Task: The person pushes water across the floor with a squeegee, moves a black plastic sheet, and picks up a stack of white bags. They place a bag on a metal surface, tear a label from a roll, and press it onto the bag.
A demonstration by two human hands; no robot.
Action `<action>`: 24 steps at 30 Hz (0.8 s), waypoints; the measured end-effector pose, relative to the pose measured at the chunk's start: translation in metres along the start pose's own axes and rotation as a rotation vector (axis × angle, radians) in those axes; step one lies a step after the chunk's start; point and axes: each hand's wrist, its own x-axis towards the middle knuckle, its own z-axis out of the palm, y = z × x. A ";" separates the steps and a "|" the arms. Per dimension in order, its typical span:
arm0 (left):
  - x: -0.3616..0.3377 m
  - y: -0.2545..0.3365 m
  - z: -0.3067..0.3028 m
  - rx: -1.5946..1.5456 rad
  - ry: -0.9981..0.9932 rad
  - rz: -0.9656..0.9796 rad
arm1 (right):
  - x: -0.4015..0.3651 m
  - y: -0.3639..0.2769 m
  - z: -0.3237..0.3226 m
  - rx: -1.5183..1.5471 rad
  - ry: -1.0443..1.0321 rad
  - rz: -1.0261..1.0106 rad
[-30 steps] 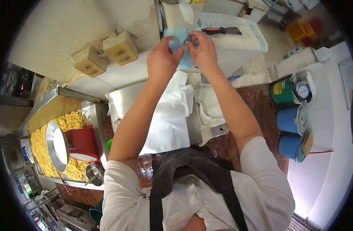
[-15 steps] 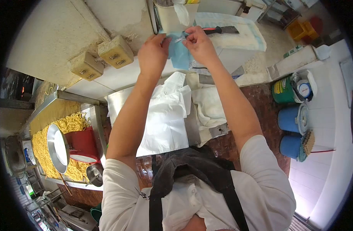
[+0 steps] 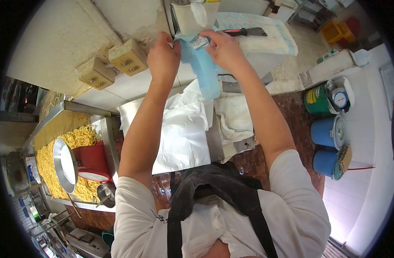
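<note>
You seem to be at the opening step. Both hands hold the blue bag point(image 3: 204, 71) up at the top middle of the frame, over the bench point(image 3: 259, 62). Your left hand point(image 3: 164, 56) has its fingers pinched together on the bag's top left edge. Your right hand point(image 3: 225, 48) is clamped on the top right, by the white label point(image 3: 199, 41). The bag hangs between them. The next move likely calls for parting the layers without losing either pinch.
</note>
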 end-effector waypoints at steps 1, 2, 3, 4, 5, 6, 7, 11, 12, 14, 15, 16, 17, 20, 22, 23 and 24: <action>-0.005 -0.002 0.002 -0.042 0.007 0.027 | -0.001 -0.008 -0.003 -0.050 0.064 -0.045; -0.009 -0.001 0.002 -0.085 0.014 0.053 | -0.002 -0.016 -0.005 -0.100 0.127 -0.089; -0.013 0.000 0.002 -0.125 -0.001 0.048 | -0.002 -0.021 -0.006 -0.150 0.191 -0.134; -0.017 0.003 0.001 -0.164 -0.016 0.044 | 0.000 -0.024 -0.005 -0.158 0.163 -0.152; -0.019 0.005 0.001 -0.203 -0.031 0.042 | 0.004 -0.026 -0.004 -0.166 0.136 -0.170; -0.021 0.008 -0.001 -0.271 -0.096 -0.034 | 0.006 -0.026 -0.004 -0.175 0.109 -0.186; -0.021 0.010 -0.004 -0.339 -0.160 -0.109 | 0.009 -0.022 0.000 -0.175 0.124 -0.221; -0.026 0.003 0.011 -0.607 -0.258 -0.263 | 0.017 -0.010 0.010 -0.207 0.148 -0.325; -0.027 0.001 0.018 -0.713 -0.275 -0.334 | 0.017 -0.008 0.009 -0.224 0.144 -0.338; -0.027 0.000 0.027 -0.924 -0.307 -0.479 | 0.018 -0.005 0.008 -0.220 0.099 -0.345; -0.026 0.001 0.029 -1.018 -0.322 -0.535 | 0.020 -0.004 0.008 -0.218 0.077 -0.349; -0.025 0.001 0.031 -1.111 -0.337 -0.590 | 0.021 -0.002 0.009 -0.202 0.064 -0.354; -0.024 0.001 0.032 -1.205 -0.352 -0.646 | 0.022 0.000 0.009 -0.186 0.050 -0.359; -0.022 0.002 0.035 -1.449 -0.399 -0.710 | 0.024 0.001 0.009 -0.179 0.042 -0.358; -0.020 0.005 0.035 -1.502 -0.403 -0.738 | 0.025 0.002 0.009 -0.163 0.060 -0.362; -0.020 0.007 0.035 -1.529 -0.405 -0.752 | 0.026 0.002 0.009 -0.143 0.075 -0.369; -0.019 0.004 0.038 -1.555 -0.417 -0.734 | 0.026 0.003 0.010 -0.122 0.090 -0.376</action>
